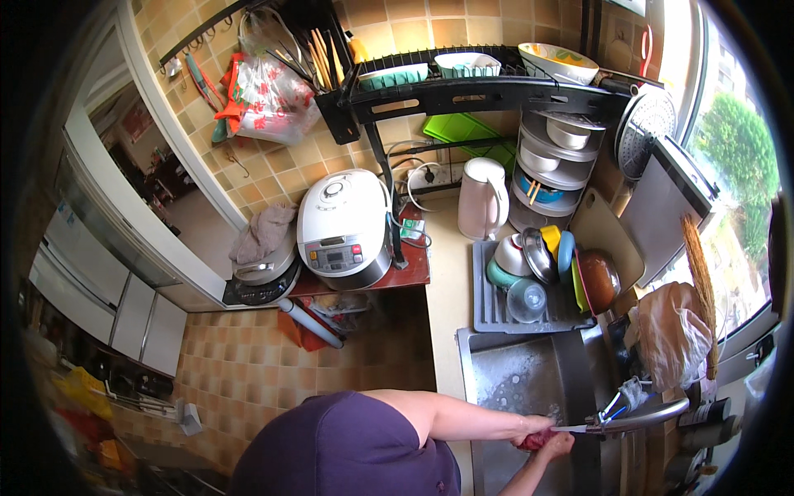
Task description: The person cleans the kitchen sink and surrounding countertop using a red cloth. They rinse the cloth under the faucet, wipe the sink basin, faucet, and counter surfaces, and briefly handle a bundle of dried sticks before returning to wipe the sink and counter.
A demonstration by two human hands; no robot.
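Over the steel sink, my left hand grips a dark red, wet-looking item, whose kind I cannot make out. My right hand closes on the same item from the other side, its fingers partly hidden. Both hands are just beneath the outlet of the curved metal faucet, where a pale stream or nozzle reaches them. Wet spots and foam mark the sink floor beyond my left forearm.
A grey drying rack with bowls and a lid borders the sink. Past it stand a pink-white kettle and a tiered shelf. A rice cooker sits on a red-brown board. A cloth-covered item is beside the faucet.
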